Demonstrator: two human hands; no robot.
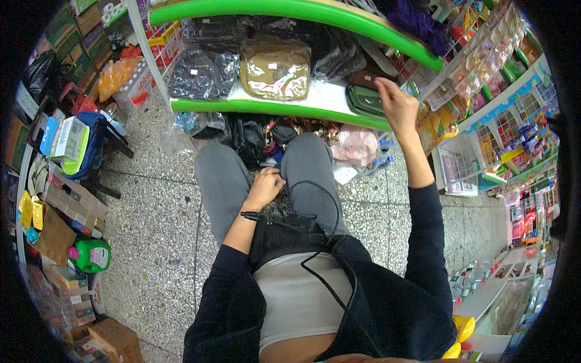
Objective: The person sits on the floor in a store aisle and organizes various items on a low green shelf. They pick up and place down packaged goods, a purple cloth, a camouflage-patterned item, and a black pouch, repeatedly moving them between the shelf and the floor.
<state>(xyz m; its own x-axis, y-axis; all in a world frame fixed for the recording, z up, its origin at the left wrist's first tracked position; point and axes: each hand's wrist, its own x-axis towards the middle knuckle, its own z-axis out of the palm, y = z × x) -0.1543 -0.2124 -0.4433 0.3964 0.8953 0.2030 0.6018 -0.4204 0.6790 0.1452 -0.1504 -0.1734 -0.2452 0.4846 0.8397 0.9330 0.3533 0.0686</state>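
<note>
My right hand (pixel 398 106) is at the right end of a white shelf (pixel 321 100) with green edging. Its thumb and fingertips come together beside a dark brown wallet (pixel 365 79); whether they pinch it, I cannot tell. Just below that lies a dark green wallet (pixel 366 100), partly behind the hand. My left hand (pixel 264 186) hangs loosely curled between my knees, with no held thing visible. Farther left on the shelf are an olive-tan bag (pixel 276 70) in clear plastic and a black bag (pixel 203 75), wrapped likewise.
Under the shelf sit black bags (pixel 247 139) and a pink plastic-wrapped item (pixel 356 146). A green upper shelf edge (pixel 290 10) overhangs. At left stand a green detergent bottle (pixel 93 255) and cardboard boxes (pixel 115 336). Wire racks (pixel 488 140) line the right. A black cable (pixel 337 199) crosses my lap.
</note>
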